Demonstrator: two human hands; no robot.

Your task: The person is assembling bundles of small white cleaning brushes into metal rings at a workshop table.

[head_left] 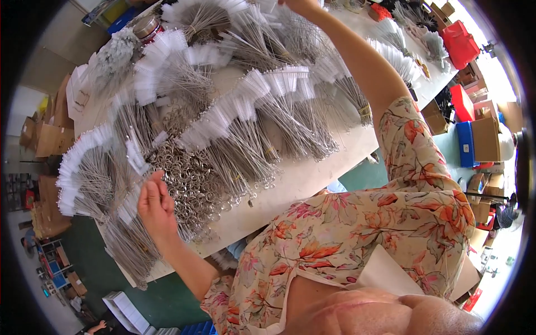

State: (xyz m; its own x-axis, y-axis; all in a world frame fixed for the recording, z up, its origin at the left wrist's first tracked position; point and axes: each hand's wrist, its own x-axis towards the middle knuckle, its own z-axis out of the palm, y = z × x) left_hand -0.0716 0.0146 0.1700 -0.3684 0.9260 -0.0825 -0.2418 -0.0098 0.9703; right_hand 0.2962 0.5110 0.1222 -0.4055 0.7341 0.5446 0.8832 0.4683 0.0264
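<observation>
Bundles of wire brushes (pixel 240 111) and a heap of metal rings (pixel 190 178) crowd the table (pixel 312 173); only its near edge strip seems bare for passage.

The left hand (pixel 155 204) is raised, palm turned toward the body, its fingers (pixel 162 187) loosely curled and pointing upward, thumb side nearer the camera. Its bare forearm slopes down from the wrist to a bent elbow, where a short floral sleeve begins. The right arm stretches far forward and up, nearly straight, bare from the floral sleeve at the shoulder to the wrist. The right hand (pixel 298 4) is cut off by the picture's top edge, so its grip cannot be judged.
</observation>
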